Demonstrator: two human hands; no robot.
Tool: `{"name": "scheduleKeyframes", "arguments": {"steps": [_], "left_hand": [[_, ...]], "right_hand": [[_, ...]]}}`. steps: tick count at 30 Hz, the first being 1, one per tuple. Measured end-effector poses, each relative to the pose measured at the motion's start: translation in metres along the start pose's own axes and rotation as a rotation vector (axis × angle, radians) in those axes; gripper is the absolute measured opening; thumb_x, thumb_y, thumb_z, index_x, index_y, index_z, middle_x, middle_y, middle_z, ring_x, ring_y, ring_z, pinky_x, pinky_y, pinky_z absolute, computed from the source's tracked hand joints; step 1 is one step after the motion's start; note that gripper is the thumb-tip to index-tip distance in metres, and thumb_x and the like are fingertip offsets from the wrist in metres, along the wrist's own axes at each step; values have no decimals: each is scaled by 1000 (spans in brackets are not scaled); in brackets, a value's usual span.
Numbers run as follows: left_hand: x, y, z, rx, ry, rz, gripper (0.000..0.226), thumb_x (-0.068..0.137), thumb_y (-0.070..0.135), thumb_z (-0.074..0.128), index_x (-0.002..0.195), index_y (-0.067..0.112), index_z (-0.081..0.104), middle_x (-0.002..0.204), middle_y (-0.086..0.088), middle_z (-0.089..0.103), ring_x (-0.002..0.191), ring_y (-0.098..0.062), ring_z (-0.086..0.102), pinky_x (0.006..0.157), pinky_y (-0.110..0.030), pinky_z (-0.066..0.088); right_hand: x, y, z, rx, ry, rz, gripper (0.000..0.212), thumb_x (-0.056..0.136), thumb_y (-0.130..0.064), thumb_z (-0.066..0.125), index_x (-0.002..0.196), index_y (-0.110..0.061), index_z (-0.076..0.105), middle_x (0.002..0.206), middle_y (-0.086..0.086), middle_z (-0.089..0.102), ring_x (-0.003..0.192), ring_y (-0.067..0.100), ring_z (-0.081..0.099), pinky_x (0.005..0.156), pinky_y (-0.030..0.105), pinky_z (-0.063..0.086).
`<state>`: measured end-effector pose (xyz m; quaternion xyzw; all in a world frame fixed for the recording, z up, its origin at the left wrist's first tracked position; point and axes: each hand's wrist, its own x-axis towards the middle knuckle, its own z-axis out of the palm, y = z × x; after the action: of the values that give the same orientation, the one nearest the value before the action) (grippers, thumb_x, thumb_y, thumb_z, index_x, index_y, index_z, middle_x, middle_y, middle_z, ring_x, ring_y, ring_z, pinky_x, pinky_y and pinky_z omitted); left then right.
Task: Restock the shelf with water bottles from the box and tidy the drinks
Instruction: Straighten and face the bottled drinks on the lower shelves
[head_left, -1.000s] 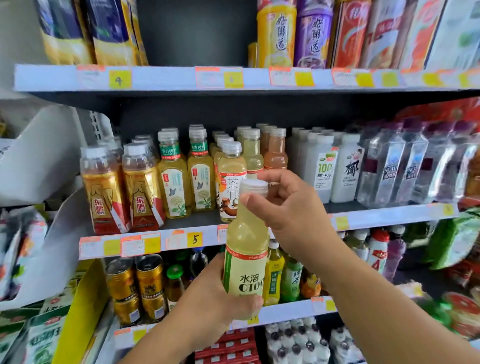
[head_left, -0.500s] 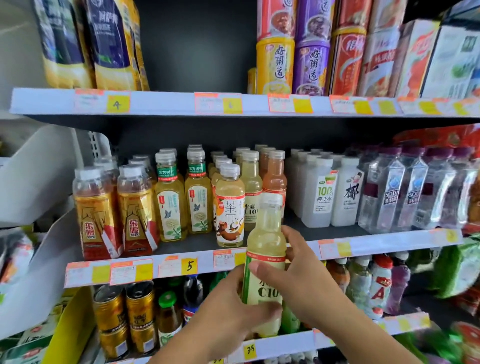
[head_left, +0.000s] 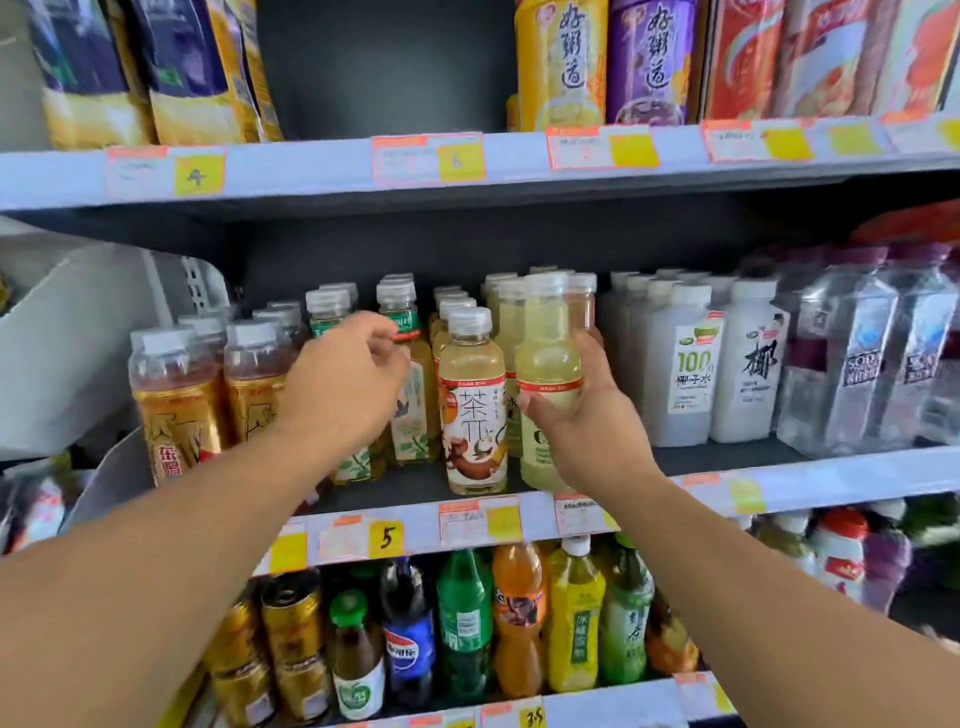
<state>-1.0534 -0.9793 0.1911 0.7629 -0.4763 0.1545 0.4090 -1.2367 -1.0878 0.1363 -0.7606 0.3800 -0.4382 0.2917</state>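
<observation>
Pale yellow bottle (head_left: 549, 384) now stands at the front edge of the middle shelf (head_left: 779, 480), just right of the tea bottle with the brown animal label (head_left: 472, 405) and in front of the row of matching pale bottles (head_left: 509, 332).

Head view: half a second ago this bottle was held lower, in front of the shelf lip, with both hands on it. Since then it has been lifted up and into its row. The right hand (head_left: 587, 415) keeps its grip curled round the bottle's lower body, fingers wrapped over the label. The left hand (head_left: 348, 384) has let go and moved left, well apart from the bottle; it hovers before the green-labelled tea bottles (head_left: 400, 332) with fingers loosely curled and pinching nothing that I can make out.

For the task, this looks like the tidying half: a stray drink is being put back with its kind. The bottle seems to be seated or nearly so, though the hand hides its base. The freed left hand is probably heading to straighten the neighbouring bottles.
</observation>
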Motion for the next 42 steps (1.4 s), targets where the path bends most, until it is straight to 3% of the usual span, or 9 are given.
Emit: {"name": "scheduleKeyframes", "arguments": {"steps": [5, 10, 13, 18, 22, 28, 32, 38, 42], "left_hand": [[50, 1, 1, 371, 136, 55, 46, 89, 52, 52, 128, 28, 50, 118, -3, 68, 115, -34, 55, 99, -48, 42], [88, 7, 5, 646, -37, -18, 70, 86, 73, 39, 142, 31, 37, 140, -8, 55, 130, -37, 43, 107, -55, 27], [95, 4, 11, 649, -170, -49, 79, 79, 84, 33, 143, 37, 38, 148, -4, 48, 133, -36, 44, 111, -58, 27], [94, 10, 10, 538, -147, -90, 60, 82, 75, 47, 128, 38, 53, 131, -4, 60, 122, -34, 53, 111, -61, 25], [87, 12, 1, 481, -136, -24, 56, 84, 72, 48, 128, 37, 57, 123, 0, 65, 112, -29, 58, 108, -54, 34], [73, 18, -16, 295, -209, 12, 48, 88, 64, 54, 126, 36, 60, 120, 2, 66, 101, -20, 59, 95, -41, 48], [63, 17, -15, 213, -204, 54, 41, 89, 63, 53, 118, 37, 63, 113, 4, 69, 103, -23, 62, 104, -50, 42], [46, 6, -10, 188, -75, 93, 50, 92, 62, 48, 136, 37, 52, 131, -3, 64, 123, -25, 54, 115, -49, 29], [48, 5, -20, 235, -147, 134, 64, 87, 71, 42, 138, 34, 51, 134, -1, 62, 125, -24, 54, 117, -50, 26]], "right_hand": [[1, 14, 17, -2, 17, -38, 74, 94, -42, 63, 143, -51, 8, 137, -4, 56, 108, 24, 63, 91, 46, 54], [-6, 30, 20, -9, 4, -98, 84, 95, -45, 61, 146, -58, -4, 152, -12, 43, 119, 20, 60, 95, 50, 53], [-10, 37, 21, -67, -14, -96, 91, 94, -47, 61, 143, -62, -15, 151, -11, 45, 114, 19, 63, 90, 46, 55], [-10, 40, 21, -133, -35, -97, 97, 93, -52, 59, 141, -59, -25, 155, -11, 39, 118, 18, 60, 91, 41, 53], [-13, 41, 24, -260, -71, -92, 96, 93, -58, 54, 149, -43, -23, 159, -10, 32, 127, 19, 54, 97, 41, 46], [-14, 38, 28, -307, -61, -79, 101, 88, -67, 55, 146, -43, -25, 157, -10, 37, 130, 19, 53, 97, 40, 47], [-16, 34, 28, -299, -49, -74, 111, 79, -76, 58, 145, -45, -26, 155, -13, 40, 130, 20, 53, 96, 40, 48], [-17, 35, 30, -336, -35, -70, 122, 70, -84, 59, 141, -44, -32, 155, -11, 40, 127, 22, 55, 96, 42, 51], [-16, 37, 33, -335, -13, -83, 122, 69, -83, 61, 147, -42, -23, 153, -11, 43, 126, 22, 56, 94, 42, 51]]}}
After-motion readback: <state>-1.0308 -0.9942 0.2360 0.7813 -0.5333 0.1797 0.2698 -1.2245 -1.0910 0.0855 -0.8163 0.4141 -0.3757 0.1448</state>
